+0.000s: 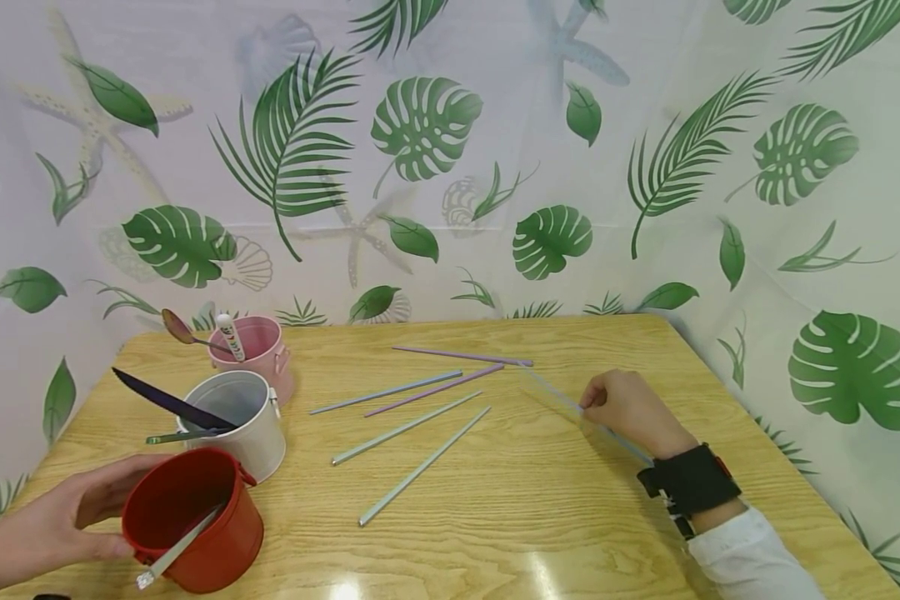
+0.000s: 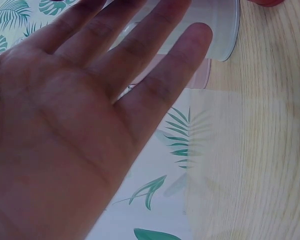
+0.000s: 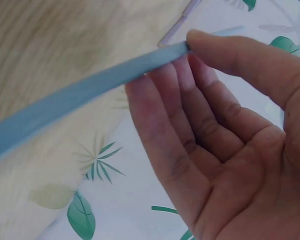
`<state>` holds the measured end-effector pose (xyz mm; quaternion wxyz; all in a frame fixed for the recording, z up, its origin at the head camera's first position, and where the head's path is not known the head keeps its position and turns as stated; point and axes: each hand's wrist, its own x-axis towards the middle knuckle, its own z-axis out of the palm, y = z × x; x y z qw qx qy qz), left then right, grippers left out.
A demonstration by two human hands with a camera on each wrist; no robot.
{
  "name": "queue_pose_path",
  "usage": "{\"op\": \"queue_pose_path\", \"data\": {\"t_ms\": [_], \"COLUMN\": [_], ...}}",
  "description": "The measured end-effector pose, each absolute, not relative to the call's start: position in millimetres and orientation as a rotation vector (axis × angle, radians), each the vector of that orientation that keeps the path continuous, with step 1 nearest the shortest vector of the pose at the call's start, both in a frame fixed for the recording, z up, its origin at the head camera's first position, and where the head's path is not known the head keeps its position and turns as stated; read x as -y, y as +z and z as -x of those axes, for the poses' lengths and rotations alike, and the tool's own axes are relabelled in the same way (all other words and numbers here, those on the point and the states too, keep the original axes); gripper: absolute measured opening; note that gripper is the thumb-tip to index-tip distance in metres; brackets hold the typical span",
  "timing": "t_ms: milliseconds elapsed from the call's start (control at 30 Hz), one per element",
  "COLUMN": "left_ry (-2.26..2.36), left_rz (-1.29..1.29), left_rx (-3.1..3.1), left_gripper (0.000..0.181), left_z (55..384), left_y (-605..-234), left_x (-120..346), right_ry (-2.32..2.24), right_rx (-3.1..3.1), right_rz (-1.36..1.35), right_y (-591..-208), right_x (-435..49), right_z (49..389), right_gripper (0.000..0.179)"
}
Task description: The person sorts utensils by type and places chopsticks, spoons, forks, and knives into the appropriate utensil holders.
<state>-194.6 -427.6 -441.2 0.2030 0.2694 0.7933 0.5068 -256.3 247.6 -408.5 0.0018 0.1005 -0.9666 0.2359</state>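
My right hand [image 1: 630,408] pinches a slim blue chopstick [image 3: 90,92] between thumb and fingertips, over the right part of the table. In the head view the chopstick [image 1: 547,385] slants up-left from the fingers, one end near a purple chopstick [image 1: 457,356]. My left hand [image 1: 67,517] is at the left side of a red bucket [image 1: 225,533], its thumb near the side and its fingers by the rim. The left wrist view shows those fingers [image 2: 155,85] nearly straight. A silvery handle [image 1: 180,548] leans out of the red bucket.
A white bucket [image 1: 258,442] holds a dark-bladed knife [image 1: 168,400] and a green handle [image 1: 183,436]. Behind it, a pink bucket [image 1: 270,358] holds a spoon [image 1: 178,327] and a white patterned handle [image 1: 231,337]. Several blue, purple and pale green chopsticks [image 1: 423,467] lie mid-table, before a leaf-print cloth [image 1: 465,292].
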Motion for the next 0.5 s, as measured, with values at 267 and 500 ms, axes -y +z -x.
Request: {"op": "queue_pose_path", "data": {"t_ms": [267, 500], "left_ry": [1.423, 1.435], "left_rz": [-0.768, -0.758], "left_rx": [-2.208, -2.187], "left_gripper": [0.075, 0.071], "left_z": [194, 194], "left_y": [-440, -439], "left_x": [427, 428], "right_ry": [0.773, 0.772], "right_rx": [2.937, 2.831], "right_rz": [-0.337, -0.356], "right_y": [-396, -387], "right_x": [-239, -229], "right_z": [253, 250], "right_gripper": [0.004, 0.004]}}
